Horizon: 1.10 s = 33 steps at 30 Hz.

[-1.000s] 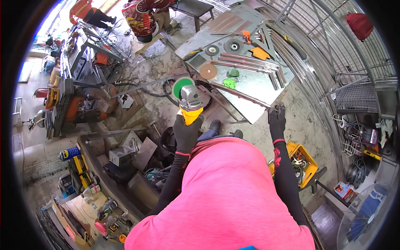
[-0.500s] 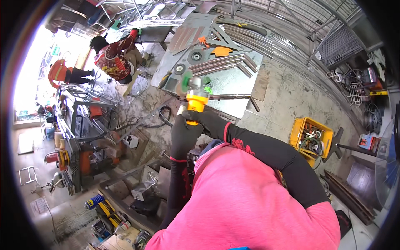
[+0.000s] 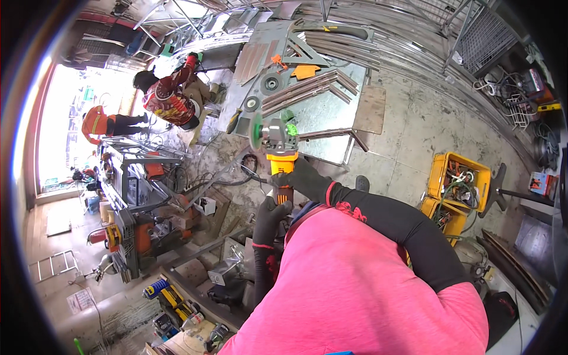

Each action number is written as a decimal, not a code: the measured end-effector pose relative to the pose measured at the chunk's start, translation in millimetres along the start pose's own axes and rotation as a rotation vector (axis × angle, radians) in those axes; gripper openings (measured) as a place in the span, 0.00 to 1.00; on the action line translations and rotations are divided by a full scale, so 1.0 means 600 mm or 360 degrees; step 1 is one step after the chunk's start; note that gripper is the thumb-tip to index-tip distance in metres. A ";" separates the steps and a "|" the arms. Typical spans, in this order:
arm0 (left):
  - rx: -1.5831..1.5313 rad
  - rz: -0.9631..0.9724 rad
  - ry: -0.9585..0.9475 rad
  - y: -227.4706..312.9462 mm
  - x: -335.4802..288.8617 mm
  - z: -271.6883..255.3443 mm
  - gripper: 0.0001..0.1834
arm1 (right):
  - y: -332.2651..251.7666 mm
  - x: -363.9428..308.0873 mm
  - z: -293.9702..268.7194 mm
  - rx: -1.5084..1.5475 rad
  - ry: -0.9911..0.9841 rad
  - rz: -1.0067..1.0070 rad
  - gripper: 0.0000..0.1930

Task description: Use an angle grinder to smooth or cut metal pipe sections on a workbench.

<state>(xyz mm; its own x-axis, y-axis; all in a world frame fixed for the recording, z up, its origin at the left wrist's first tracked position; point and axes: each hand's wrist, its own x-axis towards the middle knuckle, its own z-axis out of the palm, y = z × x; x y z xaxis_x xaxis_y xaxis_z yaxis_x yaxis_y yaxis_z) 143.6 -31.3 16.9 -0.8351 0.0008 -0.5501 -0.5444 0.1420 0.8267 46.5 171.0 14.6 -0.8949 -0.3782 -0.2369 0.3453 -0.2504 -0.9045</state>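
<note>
A yellow and grey angle grinder (image 3: 282,163) with a green disc (image 3: 256,131) is held in front of my body. My right hand (image 3: 300,178), in a black glove, is closed round its yellow body. Lower down, my left hand (image 3: 270,218), also in black, wraps the rear end of the handle. Beyond the grinder's head lies a brown angled metal piece (image 3: 331,134) on the steel worktable (image 3: 328,151). Several more bent metal bars (image 3: 302,94) rest on that table, near two round discs, one of them the larger wheel (image 3: 271,84).
An orange magnet-like block (image 3: 305,72) and a triangular metal frame (image 3: 303,50) sit on the table. Yellow crates (image 3: 458,177) of tools stand right. Cables (image 3: 248,165) cross the floor. Two people work at the far left, one in a red patterned shirt (image 3: 168,100).
The grinder has become more upright and its disc shows more clearly. My left hand has moved down onto the rear of its handle. The whole view has shifted slightly.
</note>
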 end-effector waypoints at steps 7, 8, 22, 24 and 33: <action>-0.0037 0.0040 0.0050 0.017 -0.047 0.033 0.15 | -0.011 0.006 -0.004 -0.0195 -0.0435 -0.0034 0.25; -0.0048 0.0088 0.0108 0.022 -0.052 0.039 0.15 | -0.005 0.008 0.000 -0.0117 -0.0450 -0.0037 0.25; -0.0509 0.0074 0.0110 0.025 -0.027 0.025 0.15 | 0.014 0.046 0.005 -0.0817 -0.1001 -0.0013 0.27; -0.0552 0.0075 0.0301 0.014 0.007 0.005 0.15 | 0.024 0.054 -0.033 -0.0641 -0.0944 -0.0222 0.29; 0.0887 0.0323 0.0632 0.182 0.209 -0.268 0.21 | -0.043 -0.073 -0.293 -0.0253 0.0424 0.0231 0.26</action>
<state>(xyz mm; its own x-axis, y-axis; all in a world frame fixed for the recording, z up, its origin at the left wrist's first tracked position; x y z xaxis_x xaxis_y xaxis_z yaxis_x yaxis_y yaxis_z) -33.3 -174.6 57.3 -0.9390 -0.2645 -0.2197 -0.3425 0.6624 0.6663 27.1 350.7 -14.4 -0.8892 -0.1485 -0.4327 0.4450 -0.0611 -0.8934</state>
